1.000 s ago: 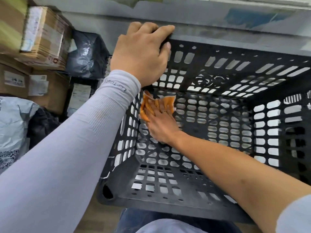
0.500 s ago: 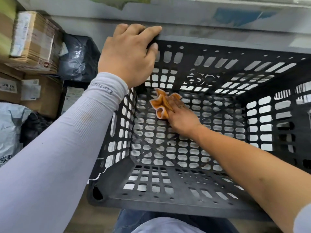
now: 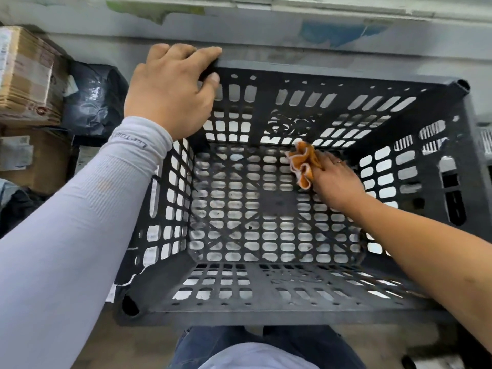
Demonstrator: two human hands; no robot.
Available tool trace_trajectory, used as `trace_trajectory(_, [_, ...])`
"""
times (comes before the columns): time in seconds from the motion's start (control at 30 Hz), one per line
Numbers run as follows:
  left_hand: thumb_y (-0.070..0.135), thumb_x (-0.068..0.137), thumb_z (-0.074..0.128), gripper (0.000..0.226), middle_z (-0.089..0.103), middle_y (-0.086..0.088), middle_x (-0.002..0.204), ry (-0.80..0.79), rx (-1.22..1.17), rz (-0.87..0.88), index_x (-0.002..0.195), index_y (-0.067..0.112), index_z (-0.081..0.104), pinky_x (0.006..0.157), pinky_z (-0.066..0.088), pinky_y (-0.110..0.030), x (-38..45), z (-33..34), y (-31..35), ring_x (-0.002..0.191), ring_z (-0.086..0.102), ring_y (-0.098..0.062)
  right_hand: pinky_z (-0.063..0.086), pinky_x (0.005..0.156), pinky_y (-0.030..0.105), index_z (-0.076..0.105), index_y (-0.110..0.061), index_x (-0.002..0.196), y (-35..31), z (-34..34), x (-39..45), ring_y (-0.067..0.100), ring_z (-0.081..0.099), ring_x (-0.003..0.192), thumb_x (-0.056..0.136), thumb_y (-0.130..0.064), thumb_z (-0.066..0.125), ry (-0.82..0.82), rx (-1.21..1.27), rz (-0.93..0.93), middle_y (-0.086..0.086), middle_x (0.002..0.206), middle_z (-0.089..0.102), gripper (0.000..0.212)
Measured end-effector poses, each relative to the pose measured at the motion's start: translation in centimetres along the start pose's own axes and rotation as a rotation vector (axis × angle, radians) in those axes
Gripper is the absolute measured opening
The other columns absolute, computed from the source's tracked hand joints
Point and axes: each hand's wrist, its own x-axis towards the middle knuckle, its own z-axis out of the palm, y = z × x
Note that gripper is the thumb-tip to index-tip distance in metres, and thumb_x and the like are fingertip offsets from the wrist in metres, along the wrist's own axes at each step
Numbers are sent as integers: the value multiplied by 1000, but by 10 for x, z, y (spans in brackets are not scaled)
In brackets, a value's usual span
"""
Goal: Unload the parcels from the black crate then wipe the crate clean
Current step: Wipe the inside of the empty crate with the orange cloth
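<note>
The black crate [image 3: 282, 310] stands below me, a perforated plastic box with nothing inside but my hand and a cloth. My left hand [image 3: 170, 89] grips the far left corner of its rim, fingers curled over the edge. My right hand [image 3: 335, 179] reaches down inside and presses a crumpled orange cloth [image 3: 303, 163] against the crate floor near the far wall, right of centre. Parcels lie outside on the left: a brown cardboard box [image 3: 26, 75], a black plastic bag [image 3: 93, 102] and a second box [image 3: 34, 158].
A pale painted wall [image 3: 292, 27] runs just behind the crate. The parcels crowd the floor to the left. My legs [image 3: 253, 347] are right against the crate's near side. Something light with slots shows at the far right edge [image 3: 486, 139].
My right hand has swept the orange cloth from the far left corner of the crate floor rightwards along the far wall. My left hand keeps its grip on the rim corner.
</note>
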Motion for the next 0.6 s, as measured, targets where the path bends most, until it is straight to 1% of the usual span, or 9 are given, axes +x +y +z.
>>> trace_trajectory(0.07, [48,105,39,51,49,-1,154,-5,4,-2,155,38,40,115,35,-52,0,0,0,144,34,-32,45,107,58,29,-21,160,-11,-3,4,46,38,141,102,-27,52,37,95,18,13,165,23,62])
trace_trajectory(0.1, [49,105,38,52,48,-1,154,-7,4,-4,155,38,40,115,34,-52,-1,-1,0,144,34,-32,47,102,58,26,-22,159,-17,-3,7,47,43,135,103,-27,52,36,162,36,14,163,24,62])
trace_trajectory(0.2, [49,104,38,52,49,-1,153,-2,2,1,155,38,41,115,35,-52,-1,-1,0,143,35,-32,50,98,56,21,-24,154,-32,-3,15,48,52,118,98,-25,55,28,293,77,23,147,35,65])
trace_trajectory(0.3, [49,104,38,52,50,-1,152,5,3,8,155,37,42,114,36,-52,-2,0,1,143,36,-31,52,93,52,30,-12,151,-38,-5,25,47,56,109,88,-19,61,19,222,124,26,130,46,71])
trace_trajectory(0.37, [49,104,38,52,51,-1,152,9,-3,6,154,37,42,114,36,-53,-1,-1,1,143,36,-31,53,87,49,35,-7,148,-48,-10,31,46,58,106,89,-18,61,-6,237,142,25,128,49,65])
trace_trajectory(0.47, [49,104,38,52,51,-1,151,9,0,3,154,37,42,113,37,-52,-1,-1,0,143,36,-30,54,88,46,47,-14,134,-82,-20,39,41,62,108,90,-13,60,10,349,94,18,126,56,46])
trace_trajectory(0.53, [49,104,38,52,51,-1,151,8,11,5,154,37,42,112,38,-52,-1,-1,0,142,37,-30,53,91,44,50,-15,134,-118,-26,43,36,60,111,90,-7,61,-8,397,31,14,132,53,46])
trace_trajectory(0.57, [49,104,38,52,51,-1,151,6,15,6,155,37,41,112,38,-52,-1,-1,0,142,37,-30,51,93,43,48,-15,138,-138,-28,45,34,59,114,90,-8,61,-27,413,-25,13,136,50,50])
trace_trajectory(0.6, [49,104,38,53,51,-1,151,3,16,7,155,37,41,112,38,-52,-1,-2,0,142,37,-30,50,96,42,44,-17,144,-158,-31,46,32,56,119,92,-13,62,-51,417,-102,12,140,47,55])
